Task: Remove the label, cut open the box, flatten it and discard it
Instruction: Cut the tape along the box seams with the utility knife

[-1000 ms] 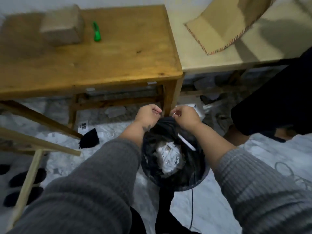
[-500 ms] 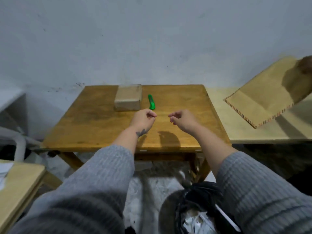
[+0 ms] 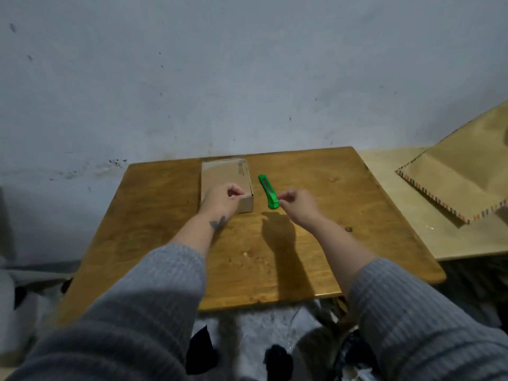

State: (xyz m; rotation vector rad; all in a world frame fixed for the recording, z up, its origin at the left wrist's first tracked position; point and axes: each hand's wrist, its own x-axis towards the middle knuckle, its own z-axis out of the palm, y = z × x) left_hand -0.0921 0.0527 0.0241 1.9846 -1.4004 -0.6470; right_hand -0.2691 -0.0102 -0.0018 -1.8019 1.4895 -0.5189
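1. Head view looks down on a wooden table set against a pale, scuffed wall; places below are given relative to the cardboard box.
2. A closed cardboard box lies flat near the far edge of the table. Dark printing runs along its right top edge, too small to read.
3. The left hand hovers over the near end of the box with fingers loosely curled, thumb and fingertip close together, holding nothing that can be seen. Whether it touches the cardboard cannot be told. A small dark tattoo marks the wrist.
4. Just right of the box lies a green utility knife, lengthwise and roughly parallel to it.
5. The right hand is at the near end of the knife, fingers loosely curled, fingertips just beside the handle; contact cannot be told.
6. Both forearms wear grey ribbed sleeves.
7. Far right of the box, a flattened cardboard sheet rests tilted on a paler neighbouring table.
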